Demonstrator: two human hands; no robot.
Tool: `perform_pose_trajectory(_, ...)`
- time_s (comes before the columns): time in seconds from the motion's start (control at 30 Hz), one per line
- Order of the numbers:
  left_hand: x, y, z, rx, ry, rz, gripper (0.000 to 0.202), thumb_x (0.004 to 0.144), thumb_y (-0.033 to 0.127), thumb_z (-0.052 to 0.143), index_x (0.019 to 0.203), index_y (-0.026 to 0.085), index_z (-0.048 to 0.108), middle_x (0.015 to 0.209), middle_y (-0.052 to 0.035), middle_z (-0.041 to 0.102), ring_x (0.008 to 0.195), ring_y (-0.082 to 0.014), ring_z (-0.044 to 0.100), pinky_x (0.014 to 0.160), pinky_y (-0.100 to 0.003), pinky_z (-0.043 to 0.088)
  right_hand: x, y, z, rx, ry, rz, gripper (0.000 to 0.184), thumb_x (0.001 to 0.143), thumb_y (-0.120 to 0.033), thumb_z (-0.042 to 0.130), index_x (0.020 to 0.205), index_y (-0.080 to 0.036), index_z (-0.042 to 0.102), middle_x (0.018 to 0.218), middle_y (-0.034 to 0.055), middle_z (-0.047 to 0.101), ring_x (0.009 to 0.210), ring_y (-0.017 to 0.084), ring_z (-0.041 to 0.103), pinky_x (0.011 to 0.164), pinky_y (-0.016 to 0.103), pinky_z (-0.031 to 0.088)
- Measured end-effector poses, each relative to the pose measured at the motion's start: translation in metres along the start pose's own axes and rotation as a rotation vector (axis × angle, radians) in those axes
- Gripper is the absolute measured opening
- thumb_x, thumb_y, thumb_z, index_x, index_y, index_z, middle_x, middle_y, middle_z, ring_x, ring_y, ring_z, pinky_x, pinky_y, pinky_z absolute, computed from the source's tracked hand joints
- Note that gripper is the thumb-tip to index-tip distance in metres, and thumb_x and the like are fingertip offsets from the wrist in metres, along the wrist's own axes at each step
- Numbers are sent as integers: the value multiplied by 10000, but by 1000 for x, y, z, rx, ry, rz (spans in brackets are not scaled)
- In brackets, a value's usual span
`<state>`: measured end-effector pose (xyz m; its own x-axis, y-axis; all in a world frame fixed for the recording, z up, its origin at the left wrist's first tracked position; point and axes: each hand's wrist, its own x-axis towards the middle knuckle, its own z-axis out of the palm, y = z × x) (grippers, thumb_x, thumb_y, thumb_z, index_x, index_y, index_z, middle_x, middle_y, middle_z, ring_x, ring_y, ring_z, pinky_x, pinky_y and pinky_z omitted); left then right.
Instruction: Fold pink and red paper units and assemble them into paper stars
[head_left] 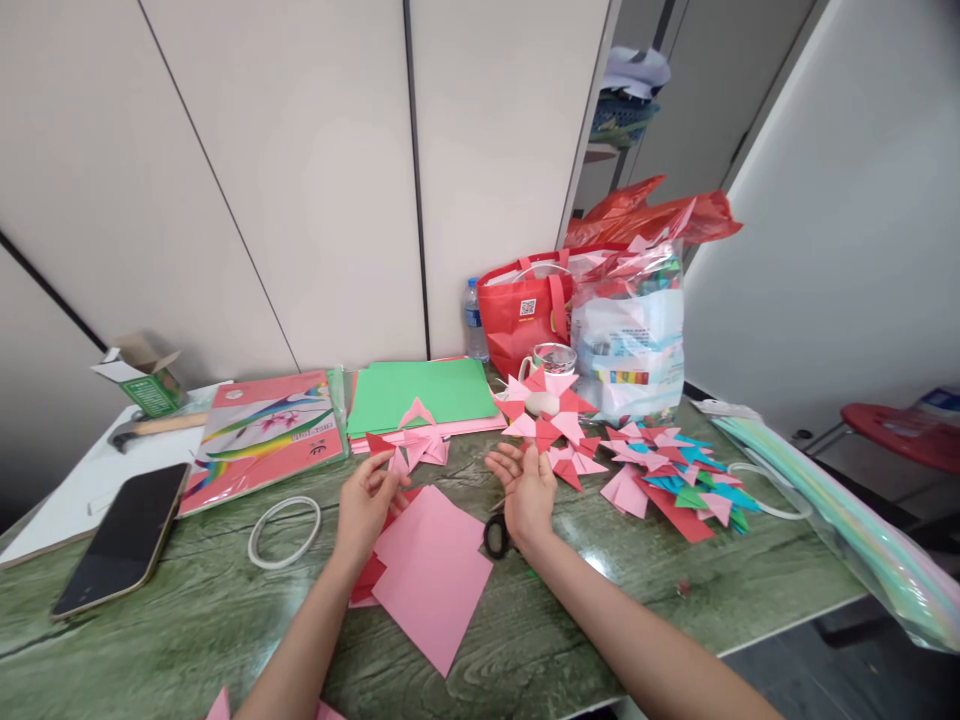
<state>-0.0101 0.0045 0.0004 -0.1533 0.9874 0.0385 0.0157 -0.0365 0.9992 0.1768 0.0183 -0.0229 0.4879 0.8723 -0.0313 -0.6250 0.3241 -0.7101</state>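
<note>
My left hand [366, 505] pinches a small folded pink paper piece [399, 462] at its fingertips. My right hand [529, 497] is open, palm turned up and fingers apart, with nothing in it. Between my hands lie pink paper squares [439, 580], overlapping red paper [369, 578]. Black-handled scissors [496, 537] lie beside my right hand, their blades mostly hidden. More folded pink pieces [426, 446] rest just beyond my left fingers. Beyond my right hand are red and pink folded-paper stars [547, 412].
Green sheets [420, 392], a paper pack [262, 435], a hammer [161, 428], a phone [124, 540] and a white ring [285, 533] are around the left. A red bag [521, 320], glass mug [553, 358] and colourful folded pieces [682, 470] stand or lie right.
</note>
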Motion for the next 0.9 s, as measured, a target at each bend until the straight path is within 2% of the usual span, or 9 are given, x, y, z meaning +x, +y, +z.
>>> perform_pose_trajectory(0.13, 0, 0, 0, 31, -11, 14, 520, 655, 406, 637, 1070, 121, 505, 638, -7, 646, 413, -123, 548, 397, -228, 411, 2, 5, -3, 7, 29, 77, 317, 747, -450, 579, 808, -223, 366, 783, -19, 627, 634, 141, 674, 674, 358, 573)
perform_pose_trajectory(0.23, 0, 0, 0, 38, -12, 17, 530, 662, 404, 628, 1088, 119, 494, 644, -8, 644, 411, -125, 550, 398, -232, 415, 4, 7, -5, -2, 35, 74, 301, 751, -440, 571, 816, -233, 362, 829, -14, 603, 676, 148, 677, 721, 385, 568)
perform_pose_trajectory(0.37, 0, -2, 0, 41, 0, 26, 513, 665, 385, 622, 1086, 118, 501, 660, -20, 652, 407, -127, 551, 389, -234, 416, 7, 4, -5, -18, 26, 12, 272, 760, -425, 554, 815, -234, 369, 832, -12, 584, 724, 147, 668, 781, 406, 544)
perform_pose_trajectory(0.47, 0, -3, 0, 75, 56, 66, 422, 690, 347, 592, 1042, 122, 530, 740, -56, 667, 446, -138, 579, 393, -240, 433, 7, 1, -2, -41, -18, -112, 233, 756, -354, 574, 846, -229, 399, 981, 22, 590, 905, 159, 639, 873, 408, 491)
perform_pose_trajectory(0.57, 3, -8, -3, 107, 177, 107, 295, 699, 282, 563, 951, 129, 579, 828, -85, 668, 590, -169, 640, 481, -262, 497, 4, 0, -1, -172, -16, -203, 219, 767, -327, 560, 931, -226, 455, 1123, 52, 557, 1092, 171, 540, 941, 389, 431)
perform_pose_trajectory(0.63, 6, -13, -7, 105, 264, 130, 269, 686, 231, 551, 931, 131, 597, 908, -102, 668, 697, -183, 659, 602, -298, 529, 2, 2, -2, -271, -27, -201, 253, 780, -342, 535, 998, -221, 487, 1150, 61, 546, 1127, 177, 507, 962, 389, 403)
perform_pose_trajectory(0.7, 10, -21, -11, 115, 292, 152, 269, 670, 210, 552, 919, 137, 623, 926, -105, 676, 767, -202, 657, 692, -336, 527, -1, 3, -3, -346, -79, -170, 282, 783, -354, 522, 1024, -208, 519, 1156, 68, 550, 1128, 185, 501, 979, 389, 377)
perform_pose_trajectory(0.8, 15, -30, -15, 137, 310, 152, 178, 647, 178, 555, 779, 144, 668, 960, -107, 675, 768, -210, 656, 766, -372, 510, -4, 8, -4, -441, -165, -119, 300, 763, -339, 529, 1017, -183, 566, 1142, 84, 576, 1104, 203, 516, 990, 395, 357)
perform_pose_trajectory(0.9, 16, -35, -15, 112, 338, 155, 210, 666, 143, 515, 820, 144, 658, 978, -111, 671, 812, -212, 659, 795, -378, 507, -7, 13, -4, -530, -235, -107, 278, 748, -295, 531, 989, -175, 597, 1103, 92, 608, 1069, 219, 536, 976, 410, 365)
